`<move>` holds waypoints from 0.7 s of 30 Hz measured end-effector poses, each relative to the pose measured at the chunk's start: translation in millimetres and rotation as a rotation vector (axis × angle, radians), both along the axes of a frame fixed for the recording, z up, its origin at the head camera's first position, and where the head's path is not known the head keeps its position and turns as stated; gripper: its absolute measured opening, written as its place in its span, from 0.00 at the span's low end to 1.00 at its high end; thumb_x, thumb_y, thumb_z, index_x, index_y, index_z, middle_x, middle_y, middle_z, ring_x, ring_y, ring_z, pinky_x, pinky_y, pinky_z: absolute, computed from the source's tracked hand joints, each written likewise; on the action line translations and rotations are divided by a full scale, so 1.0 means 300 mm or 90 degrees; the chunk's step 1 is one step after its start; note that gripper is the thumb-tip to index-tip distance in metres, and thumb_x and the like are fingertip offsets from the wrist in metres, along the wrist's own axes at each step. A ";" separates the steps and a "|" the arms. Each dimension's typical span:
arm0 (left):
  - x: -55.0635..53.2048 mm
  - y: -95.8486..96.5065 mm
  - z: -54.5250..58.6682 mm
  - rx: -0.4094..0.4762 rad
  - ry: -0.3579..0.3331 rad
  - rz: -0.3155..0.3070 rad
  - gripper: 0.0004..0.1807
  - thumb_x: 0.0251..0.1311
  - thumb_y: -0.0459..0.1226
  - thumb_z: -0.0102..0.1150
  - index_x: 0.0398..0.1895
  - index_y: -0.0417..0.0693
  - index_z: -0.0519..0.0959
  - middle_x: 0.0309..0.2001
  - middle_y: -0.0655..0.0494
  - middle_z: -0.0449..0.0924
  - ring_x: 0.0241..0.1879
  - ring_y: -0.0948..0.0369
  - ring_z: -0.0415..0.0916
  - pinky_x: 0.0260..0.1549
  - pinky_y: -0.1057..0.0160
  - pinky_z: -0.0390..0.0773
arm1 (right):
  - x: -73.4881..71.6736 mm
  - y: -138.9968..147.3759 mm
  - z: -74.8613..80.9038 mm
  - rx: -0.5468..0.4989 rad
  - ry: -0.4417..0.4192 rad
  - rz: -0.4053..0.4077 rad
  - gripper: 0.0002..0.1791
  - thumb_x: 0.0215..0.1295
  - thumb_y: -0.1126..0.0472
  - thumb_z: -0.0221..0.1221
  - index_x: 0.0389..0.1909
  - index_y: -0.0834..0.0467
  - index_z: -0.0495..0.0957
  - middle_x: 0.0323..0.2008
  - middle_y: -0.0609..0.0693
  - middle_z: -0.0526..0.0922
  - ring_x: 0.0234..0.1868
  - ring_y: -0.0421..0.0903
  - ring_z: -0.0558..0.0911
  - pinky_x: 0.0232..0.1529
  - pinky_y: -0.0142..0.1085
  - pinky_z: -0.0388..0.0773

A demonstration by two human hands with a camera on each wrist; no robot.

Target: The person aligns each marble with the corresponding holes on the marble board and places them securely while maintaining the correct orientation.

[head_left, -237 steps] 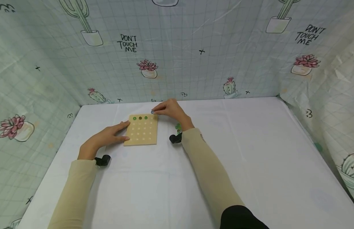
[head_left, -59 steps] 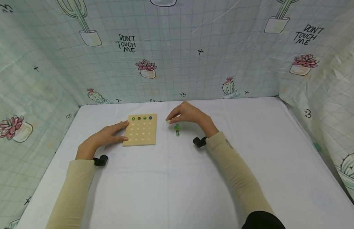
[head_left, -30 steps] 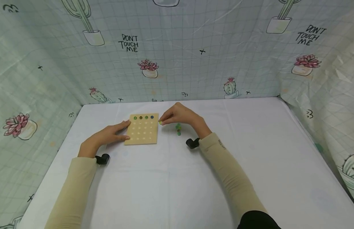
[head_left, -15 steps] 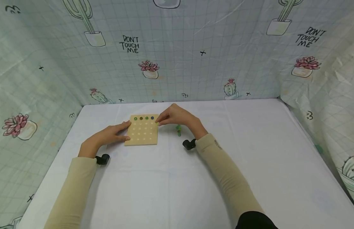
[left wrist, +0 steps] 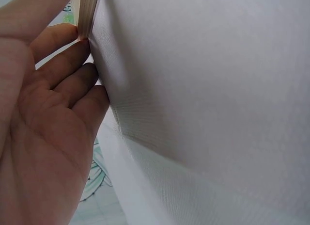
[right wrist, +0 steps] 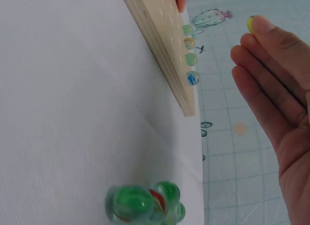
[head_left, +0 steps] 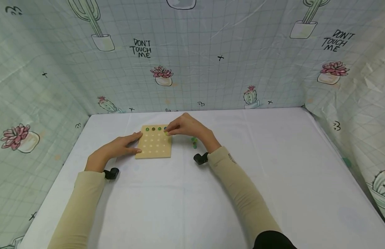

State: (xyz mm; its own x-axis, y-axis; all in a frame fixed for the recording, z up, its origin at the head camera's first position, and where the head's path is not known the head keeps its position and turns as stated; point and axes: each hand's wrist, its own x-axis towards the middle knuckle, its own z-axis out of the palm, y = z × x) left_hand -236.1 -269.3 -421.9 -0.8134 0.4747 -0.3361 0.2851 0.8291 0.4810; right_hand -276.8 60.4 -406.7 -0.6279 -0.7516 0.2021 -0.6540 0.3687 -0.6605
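Observation:
A square wooden board point(head_left: 153, 146) with rows of shallow round dents lies on the white table. Along its far row sit green, brown, green and blue marbles; the blue marble point(right wrist: 193, 78) is at the right end. My right hand point(head_left: 188, 126) pinches a yellow-green marble point(right wrist: 250, 24) between thumb and fingers. It is over the board's right side, just nearer than the blue marble. My left hand point(head_left: 117, 147) rests against the board's left edge, its thumb and fingers spread and fairly straight. The left wrist view shows fingertips touching the board's side point(left wrist: 88, 14).
Several loose marbles point(right wrist: 131, 203), mostly green, lie in a small cluster on the table, right of the board and beside the right forearm. The white cloth point(head_left: 167, 204) covers the table. A cactus-print curtain point(head_left: 192, 69) rises behind and at both sides.
A blue marble now sits in the far row's fourth dent. My right hand has since carried the yellow-green marble leftward from near the cluster to over the board. The left hand stays put.

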 end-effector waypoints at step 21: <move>-0.002 0.004 -0.002 -0.005 -0.014 0.009 0.51 0.65 0.58 0.63 0.82 0.46 0.49 0.80 0.36 0.44 0.79 0.38 0.42 0.74 0.35 0.47 | 0.018 -0.088 -0.008 -0.020 0.018 -0.010 0.12 0.65 0.57 0.69 0.47 0.56 0.90 0.42 0.46 0.91 0.38 0.31 0.86 0.40 0.25 0.81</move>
State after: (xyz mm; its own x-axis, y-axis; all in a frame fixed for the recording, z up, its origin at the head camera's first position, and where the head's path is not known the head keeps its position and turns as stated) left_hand -236.8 -268.2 -422.4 -0.8120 0.4608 -0.3581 0.2628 0.8366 0.4806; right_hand -271.5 34.0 -409.1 -0.6336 -0.7343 0.2437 -0.6665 0.3581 -0.6538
